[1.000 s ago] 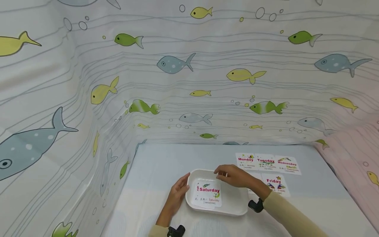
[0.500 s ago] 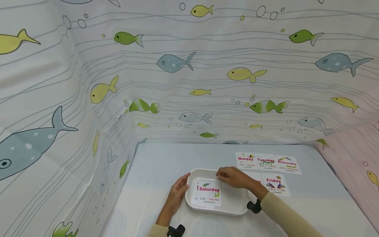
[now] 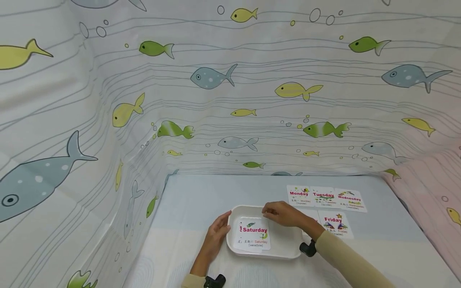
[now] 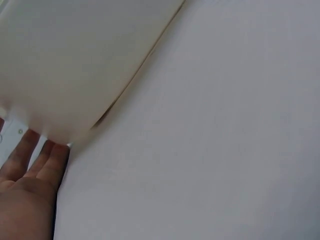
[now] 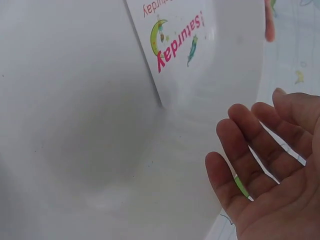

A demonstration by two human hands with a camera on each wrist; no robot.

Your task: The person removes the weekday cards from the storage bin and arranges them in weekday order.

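A white rounded tray holds a card printed "Saturday" in its left part, with a card edge showing beneath. My left hand rests against the tray's left end; in the left wrist view its fingers reach straight to the tray's outer side. Over the tray's far rim is my right hand, relaxed and holding nothing. The right wrist view shows its fingers loosely bent beside the tray wall, apart from the Saturday card.
Beyond the tray on the right lie the Monday, Tuesday and Wednesday cards in a row. Below them is the Friday card; my right arm partly covers another card beside it. Fish-patterned cloth encloses the table.
My right hand has shifted only slightly at the far rim, its fingers drawn a little closer together. The left hand and the cards stay about where they were.
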